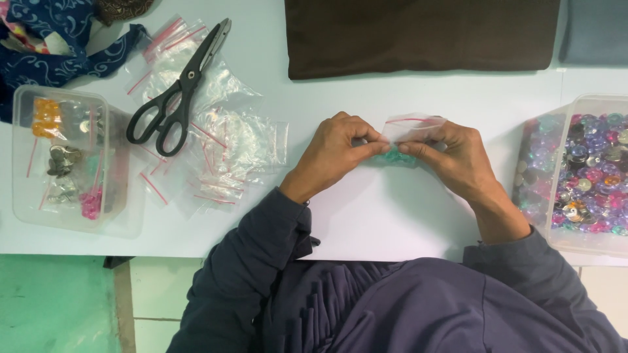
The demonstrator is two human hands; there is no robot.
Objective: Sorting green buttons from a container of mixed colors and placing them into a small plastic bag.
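Both my hands are pinched on one little clear zip bag [411,128] with a red seal strip, pretty much dead centre of the white table [379,216]. My left hand [337,151] has its fingertips closed on the bag's left side, and my right hand [454,155] is clamped on the right side, so the fingers of both nearly meet in the middle. There's a small clump of teal beads [394,157] showing just under my fingertips; can't tell if they're fully inside the bag.

Over at 9 o'clock from my hands there's a messy pile of empty zip bags [216,140], with black scissors [176,91] lying on top, blades pointing to 1 o'clock. Further out at 9 sits a clear tub [65,160] with orange, pink and silvery bits in it. At 3 o'clock is another clear tub [579,173] stuffed with purple, pink and blue gems. At 12 o'clock there's folded brown fabric [422,36], and blue patterned cloth [49,39] way up at 10.
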